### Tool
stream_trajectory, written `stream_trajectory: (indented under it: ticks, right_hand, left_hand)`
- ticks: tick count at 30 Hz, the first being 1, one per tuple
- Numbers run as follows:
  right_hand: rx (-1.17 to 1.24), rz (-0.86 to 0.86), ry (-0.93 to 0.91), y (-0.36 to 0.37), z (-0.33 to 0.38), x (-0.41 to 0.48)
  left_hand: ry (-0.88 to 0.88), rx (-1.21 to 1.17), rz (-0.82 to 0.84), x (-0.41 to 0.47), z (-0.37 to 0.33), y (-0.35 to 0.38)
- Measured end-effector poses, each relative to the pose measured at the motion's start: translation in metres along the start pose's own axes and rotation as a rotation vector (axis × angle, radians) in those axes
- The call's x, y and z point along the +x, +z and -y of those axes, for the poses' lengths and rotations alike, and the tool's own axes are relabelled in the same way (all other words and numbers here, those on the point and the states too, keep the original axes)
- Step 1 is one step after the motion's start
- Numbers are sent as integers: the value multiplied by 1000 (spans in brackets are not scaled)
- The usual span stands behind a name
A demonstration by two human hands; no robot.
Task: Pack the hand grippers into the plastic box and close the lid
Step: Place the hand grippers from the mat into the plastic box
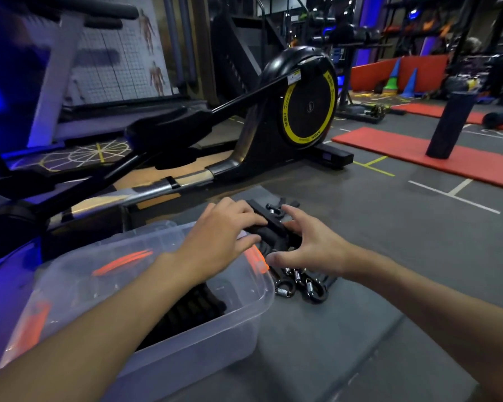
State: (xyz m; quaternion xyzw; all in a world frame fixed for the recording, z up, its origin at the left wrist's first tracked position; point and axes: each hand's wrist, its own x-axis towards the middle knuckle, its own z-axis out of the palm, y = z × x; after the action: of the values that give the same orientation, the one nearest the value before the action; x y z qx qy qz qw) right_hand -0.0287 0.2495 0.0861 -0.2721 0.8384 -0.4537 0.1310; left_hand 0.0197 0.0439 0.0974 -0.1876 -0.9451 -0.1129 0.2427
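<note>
A clear plastic box [244, 311] with orange latches stands open on the grey floor at lower left, with dark hand grippers inside it under my left forearm. Right of the box lies a pile of black hand grippers [299, 282] with steel springs. My left hand [221, 239] reaches over the box's far corner and grips a black hand gripper [270, 224] at the top of the pile. My right hand [305, 245] has its fingers spread and touches the same gripper from the right side. The box's lid is not in sight.
A black elliptical trainer with a yellow-ringed wheel [308, 105] stands just behind the pile, its rail [169, 184] running along the left. Red mats [418, 152] and an upright black roller [450, 123] lie at right. Cones stand at the far back.
</note>
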Motion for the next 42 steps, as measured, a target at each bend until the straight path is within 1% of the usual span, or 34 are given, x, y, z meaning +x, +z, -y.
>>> stream_trajectory:
  ticks: [4, 7, 10, 13, 16, 18, 21, 23, 25, 28, 29, 31, 33, 35, 37, 42]
  right_hand:
    - [165, 41, 5, 2, 7, 1]
    - [343, -34, -27, 4, 9, 4]
    - [508, -82, -29, 15, 7, 13]
    - [550, -85, -6, 27, 4, 20]
    - [521, -58, 9, 37, 3, 25]
    - [601, -11, -16, 40, 7, 27]
    - [678, 7, -1, 39, 14, 28]
    - [703, 7, 29, 41, 12, 32]
    - [688, 5, 52, 48, 9, 38]
    - [680, 3, 62, 58, 6, 48]
    - [684, 6, 68, 60, 7, 49]
    - [650, 22, 82, 64, 6, 52]
    - [508, -11, 105, 67, 1, 54]
    - [352, -44, 92, 70, -3, 51]
    - [253, -35, 55, 77, -11, 46]
    - [-64, 23, 31, 93, -39, 46]
  left_hand:
    - [-121, -33, 24, -22, 9, -7]
    - [-192, -139, 32, -38, 14, -9]
    - [-229, -181, 70, -45, 10, -6]
    - [-253, -244, 94, -45, 3, -2]
    - [-262, -297, 103, -41, -5, -4]
    - [-281, -352, 81, -39, -7, -5]
    - [-416, -592, 34, -38, -5, -4]
    - [-477, -677, 9, -38, 0, -4]
    - [-486, -680, -26, -38, 8, -3]
    - [-448, -505, -72, -38, 24, 0]
    - [-445, -486, -72, -38, 28, 0]
    - [-465, -557, -57, -35, 34, 0]
    - [-492, -605, -62, -34, 40, 2]
    - [-486, -509, -86, -35, 51, 12]
    - [-480, -411, -81, -38, 61, 25]
    - [-586, -424, -15, -46, 82, 67]
